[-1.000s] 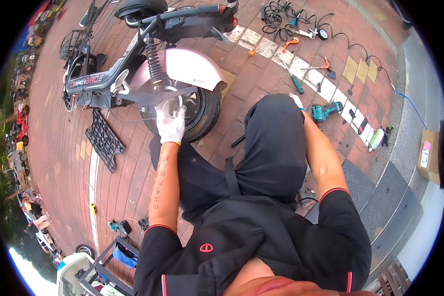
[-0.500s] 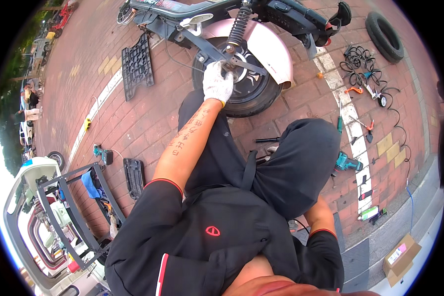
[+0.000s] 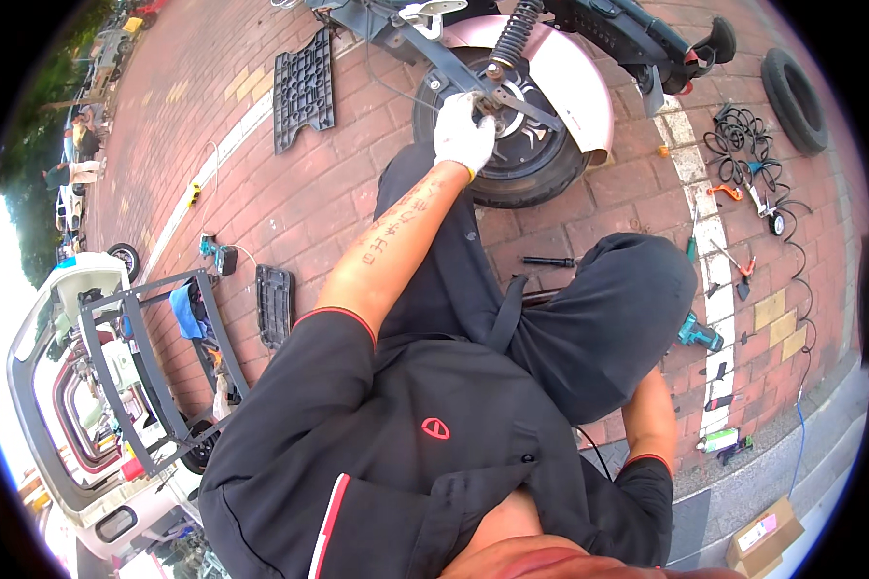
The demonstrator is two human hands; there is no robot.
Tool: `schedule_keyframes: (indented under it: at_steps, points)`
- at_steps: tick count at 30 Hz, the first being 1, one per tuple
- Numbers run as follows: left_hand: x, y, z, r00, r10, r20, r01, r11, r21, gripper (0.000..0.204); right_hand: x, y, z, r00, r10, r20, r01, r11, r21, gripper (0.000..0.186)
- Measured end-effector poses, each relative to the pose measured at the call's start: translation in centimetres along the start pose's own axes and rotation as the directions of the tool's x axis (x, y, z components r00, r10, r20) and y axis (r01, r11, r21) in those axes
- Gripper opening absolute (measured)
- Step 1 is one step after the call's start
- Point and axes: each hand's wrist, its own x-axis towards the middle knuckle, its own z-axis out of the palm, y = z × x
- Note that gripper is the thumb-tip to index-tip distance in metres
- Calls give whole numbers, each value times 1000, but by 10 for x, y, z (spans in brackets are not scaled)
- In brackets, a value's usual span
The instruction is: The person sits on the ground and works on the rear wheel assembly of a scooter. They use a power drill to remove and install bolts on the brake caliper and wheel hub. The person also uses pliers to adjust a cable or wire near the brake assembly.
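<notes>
My left hand (image 3: 463, 133), in a white glove, is at the hub of a scooter's rear wheel (image 3: 523, 191). Its fingers are curled in at the axle end, and the glove hides what lies between them. Just above the hand, a grey swingarm (image 3: 444, 53) and a coil-spring shock absorber (image 3: 518, 34) meet near the hub. A pink fender (image 3: 572, 85) curves over the tyre. Of my right arm only the forearm (image 3: 650, 420) shows, reaching under my bent right knee; the hand itself is hidden.
A black rod-like tool (image 3: 548, 261) lies between my legs and the wheel. To the right are a teal power drill (image 3: 700, 333), a coiled air hose (image 3: 739, 145) and a loose tyre (image 3: 795, 101). At left lie a black plastic panel (image 3: 302, 92) and another drill (image 3: 220, 255).
The whole view has shifted, so the scooter sits higher and farther right. My left hand stays at the hub. A bit of white glove between my legs has gone out of sight.
</notes>
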Motion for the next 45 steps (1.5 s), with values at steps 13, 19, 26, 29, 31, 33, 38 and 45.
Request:
schedule_keyframes:
  at_steps: [13,19,26,29,31,33,38,45]
  points:
    - [4,1,-6,1000,-10,11,10,1000,14,41,-12,-12,5,998,-69,-1,69,997,43,27]
    - [5,-16,-1,998,55,27,-57,993,105,37,-1,-24,3,994,-57,-93,72,984,163,27]
    - [9,-13,15,989,50,136,-58,997,55,43,-79,31,-2,860,350,-371,-133,856,499,29]
    - [12,-18,16,993,46,110,-45,999,-6,44,-116,50,11,839,463,-286,-336,855,395,37]
    - [14,-20,12,992,35,122,-37,999,11,46,-137,55,20,794,552,-257,-471,824,315,41]
    - [8,-15,-1,992,-42,121,50,997,-64,46,-153,61,39,752,608,-255,-541,790,288,47]
    - [12,-21,8,986,40,164,-37,999,-18,40,-205,77,72,736,607,-298,-577,794,192,59]
    - [19,-38,14,981,52,189,-43,998,-49,40,-267,95,83,666,693,276,-744,640,190,63]
